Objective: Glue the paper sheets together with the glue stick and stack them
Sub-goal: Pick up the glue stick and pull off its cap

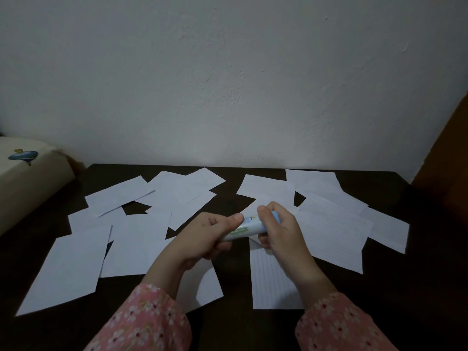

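Head view shows my left hand [210, 234] wrapped around the lower barrel of the glue stick [249, 228], thumb lying along its top, while my right hand [278, 229] curls over the far end, fingers and thumb closed around what I take to be the cap. Both hands hold the stick clear above the table [233, 325], tilted up toward my right. I judge I am at the uncapping step, though I cannot tell whether the cap has come loose. The stick feels like a light, rigid plastic tube, smooth enough to slip, so the barrel wants a full wrap and the cap a firm pinch with a twist. Directly beneath my right hand lies a lined sheet [273, 279], and just beyond that hand, to the right, a larger lined sheet [331, 236]. Under my left wrist sits a plain sheet [202, 285], and farther left a bigger plain sheet [65, 269]. More sheets overlap loosely toward the wall [228, 72]. They are thin, floppy and light; I would lift one by a corner or edge and press flat with open fingers so it does not crease or slide on the dark top. Nothing looks stacked yet. Well off to the left is a pale cushion [27, 173].
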A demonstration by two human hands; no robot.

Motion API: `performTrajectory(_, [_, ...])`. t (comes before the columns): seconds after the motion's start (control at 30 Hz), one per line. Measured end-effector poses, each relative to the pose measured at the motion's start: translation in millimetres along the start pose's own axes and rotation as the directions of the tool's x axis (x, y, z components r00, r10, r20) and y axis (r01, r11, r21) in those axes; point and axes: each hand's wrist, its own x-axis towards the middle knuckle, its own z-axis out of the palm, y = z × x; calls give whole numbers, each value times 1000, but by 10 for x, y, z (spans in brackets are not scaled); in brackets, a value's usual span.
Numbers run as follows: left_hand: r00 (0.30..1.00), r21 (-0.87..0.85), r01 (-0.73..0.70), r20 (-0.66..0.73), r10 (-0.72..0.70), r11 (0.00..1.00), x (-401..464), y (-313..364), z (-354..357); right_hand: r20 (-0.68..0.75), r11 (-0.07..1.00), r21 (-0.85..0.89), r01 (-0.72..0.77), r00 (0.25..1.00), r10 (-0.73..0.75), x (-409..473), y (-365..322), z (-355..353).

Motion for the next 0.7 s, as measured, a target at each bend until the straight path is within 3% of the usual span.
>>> performTrajectory(0.1, [997, 40, -5, -73, 8, 999, -4, -21, 25, 38, 1000, -15, -20, 999, 20, 50, 18, -16])
performTrajectory(0.2, [958, 276, -99, -235, 167, 956, 36, -123, 127, 50, 986, -12, -164, 985, 165, 120, 43, -55])
performTrajectory(0.33, [924, 431, -193, -224, 311, 882, 55, -173, 248, -56, 945, 37, -324, 944, 326, 156, 79, -10])
performTrajectory(0.7, [956, 263, -185, -174, 235, 947, 85, -92, 251, -51, 967, 71, -246, 967, 250, 125, 88, -81])
